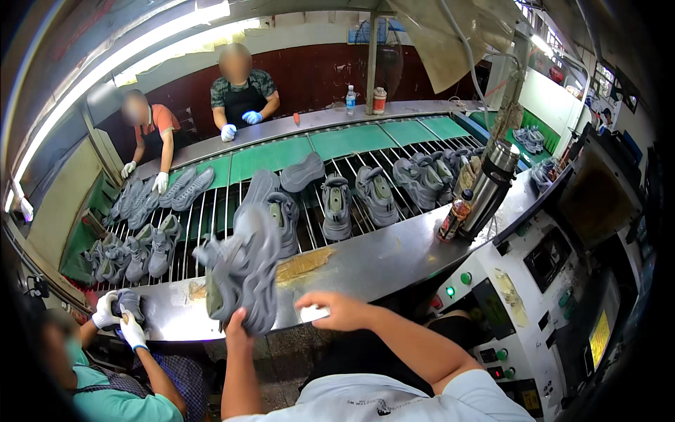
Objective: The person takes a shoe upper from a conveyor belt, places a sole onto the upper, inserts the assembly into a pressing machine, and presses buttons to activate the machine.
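Head-worn fisheye, looking down and forward across the steel table edge [365, 271] to the conveyor [337, 151]; own forearms close at the lower edge; straight lines bowed near the rim.

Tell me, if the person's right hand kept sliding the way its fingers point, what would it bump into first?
The right hand points left along the steel counter, so it would probably first meet the grey shoe raised in the left hand. Depth is hard to judge here.

steel bench [380, 264] by roller conveyor [211, 218] bearing grey shoes [336, 207], flask [490, 186], bottle [455, 216]
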### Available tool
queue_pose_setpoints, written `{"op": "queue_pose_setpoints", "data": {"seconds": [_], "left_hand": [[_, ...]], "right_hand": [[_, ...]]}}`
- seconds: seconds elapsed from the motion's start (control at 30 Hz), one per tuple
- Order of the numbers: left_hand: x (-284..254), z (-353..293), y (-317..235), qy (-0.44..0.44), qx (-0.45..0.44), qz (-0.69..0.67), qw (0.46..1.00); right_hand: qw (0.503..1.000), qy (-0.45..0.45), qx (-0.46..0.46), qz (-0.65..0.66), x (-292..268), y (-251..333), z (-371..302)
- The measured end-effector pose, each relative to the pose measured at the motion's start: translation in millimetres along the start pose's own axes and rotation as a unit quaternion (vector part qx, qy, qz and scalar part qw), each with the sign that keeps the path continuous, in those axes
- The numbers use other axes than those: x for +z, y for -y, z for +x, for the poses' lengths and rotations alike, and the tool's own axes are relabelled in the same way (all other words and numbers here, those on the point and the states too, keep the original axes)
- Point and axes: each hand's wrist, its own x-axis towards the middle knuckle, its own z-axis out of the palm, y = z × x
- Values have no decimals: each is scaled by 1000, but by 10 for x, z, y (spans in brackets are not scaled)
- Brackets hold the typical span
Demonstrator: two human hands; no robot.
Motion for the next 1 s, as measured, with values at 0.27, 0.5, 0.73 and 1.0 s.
{"op": "queue_pose_setpoints", "data": {"seconds": [0.27, 0.5, 0.73, 1.0], "left_hand": [[-1458, 37, 554, -180, 232, 375, 879], [-1429, 1241, 694, -293, 292, 428, 803], [-1679, 2604, 421, -178, 234, 462, 837], [-1571, 3047, 365, -164, 141, 560, 800]], "right_hand": [[963, -169, 185, 94, -227, -1240, -623], [889, -354, 253, 145, -364, -1550, -1210], [864, -398, 304, 43, -233, -1780, -1285], [860, -374, 163, -307, -257, -1770, -88]]}}
